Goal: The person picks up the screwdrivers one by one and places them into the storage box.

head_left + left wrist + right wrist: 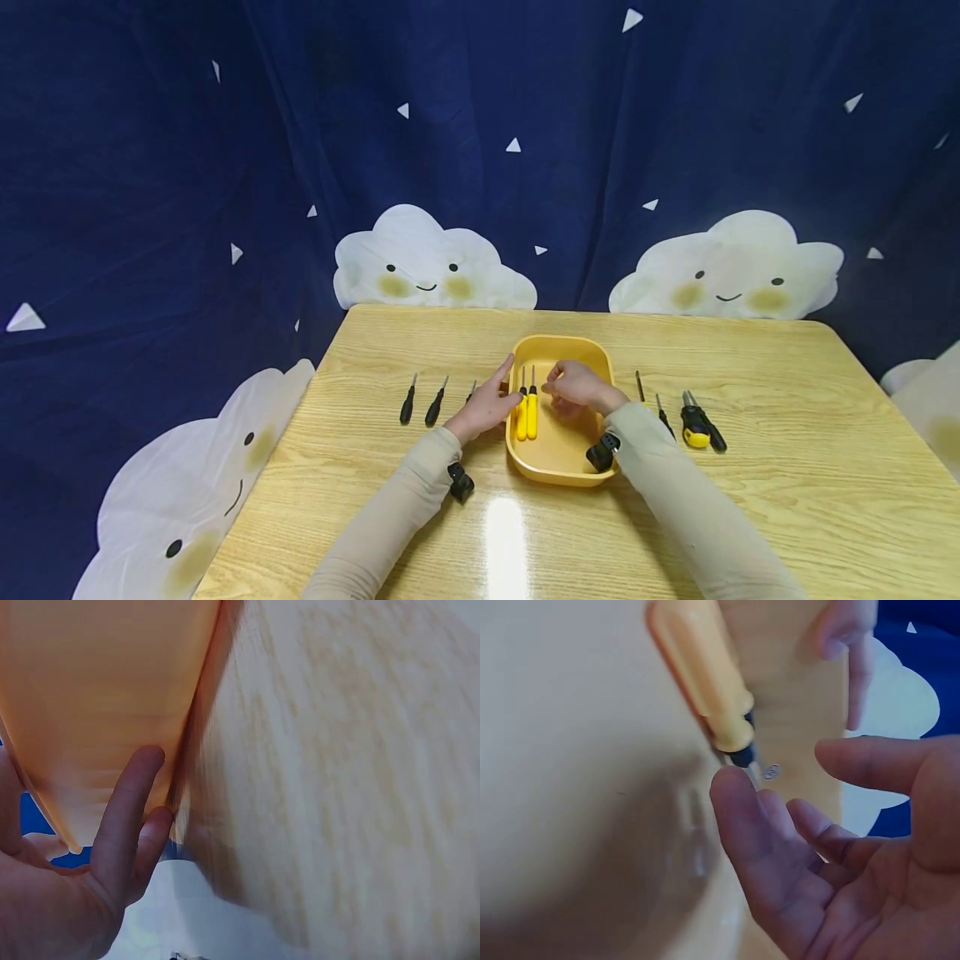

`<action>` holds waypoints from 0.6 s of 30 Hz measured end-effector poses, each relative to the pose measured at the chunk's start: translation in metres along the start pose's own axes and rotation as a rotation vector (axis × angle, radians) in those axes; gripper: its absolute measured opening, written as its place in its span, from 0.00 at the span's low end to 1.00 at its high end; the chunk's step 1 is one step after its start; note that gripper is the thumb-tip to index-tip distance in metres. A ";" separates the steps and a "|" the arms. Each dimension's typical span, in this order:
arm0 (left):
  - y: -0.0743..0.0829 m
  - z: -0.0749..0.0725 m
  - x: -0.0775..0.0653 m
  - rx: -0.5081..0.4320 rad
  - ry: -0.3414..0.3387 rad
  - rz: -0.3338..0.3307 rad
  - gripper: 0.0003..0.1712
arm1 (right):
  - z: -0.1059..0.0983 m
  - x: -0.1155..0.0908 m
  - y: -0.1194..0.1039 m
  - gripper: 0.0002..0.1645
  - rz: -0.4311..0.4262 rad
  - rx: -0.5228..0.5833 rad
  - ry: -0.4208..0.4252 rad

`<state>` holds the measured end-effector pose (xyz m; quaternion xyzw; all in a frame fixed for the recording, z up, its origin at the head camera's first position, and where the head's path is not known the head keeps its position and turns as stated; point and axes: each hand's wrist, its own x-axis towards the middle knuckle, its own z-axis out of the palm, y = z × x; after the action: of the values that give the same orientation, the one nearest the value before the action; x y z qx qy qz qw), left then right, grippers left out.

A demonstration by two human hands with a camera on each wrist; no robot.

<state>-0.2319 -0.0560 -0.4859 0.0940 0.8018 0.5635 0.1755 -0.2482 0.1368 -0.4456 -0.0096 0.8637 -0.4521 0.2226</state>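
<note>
A yellow tray (562, 442) sits mid-table with two yellow-handled screwdrivers (527, 414) lying side by side along its left side. My left hand (491, 402) rests with straight fingers against the tray's left outer wall (97, 697); in the left wrist view the left hand (142, 802) touches that wall flat. My right hand (572, 387) hovers inside the tray, fingers relaxed and spread. In the right wrist view the right hand (784, 771) holds nothing. One of its fingertips (731, 787) lies right by the metal shaft of a yellow screwdriver (705, 682).
Three black screwdrivers (433, 405) lie in a row left of the tray on the wooden table (787, 467). Right of the tray are two thin black ones (663, 416) and a black-and-yellow stubby tool (695, 427). A dark blue cloud-print curtain hangs behind.
</note>
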 end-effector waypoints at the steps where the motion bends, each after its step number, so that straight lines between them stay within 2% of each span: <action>1: 0.000 0.000 0.000 -0.002 0.000 0.002 0.41 | -0.002 -0.002 -0.002 0.12 -0.005 -0.001 -0.002; 18: 0.001 0.000 0.000 -0.001 -0.004 0.017 0.41 | -0.036 -0.023 -0.026 0.15 -0.080 -0.085 0.016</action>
<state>-0.2314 -0.0557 -0.4853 0.1018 0.8004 0.5650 0.1726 -0.2467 0.1538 -0.3991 -0.0498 0.8829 -0.4235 0.1968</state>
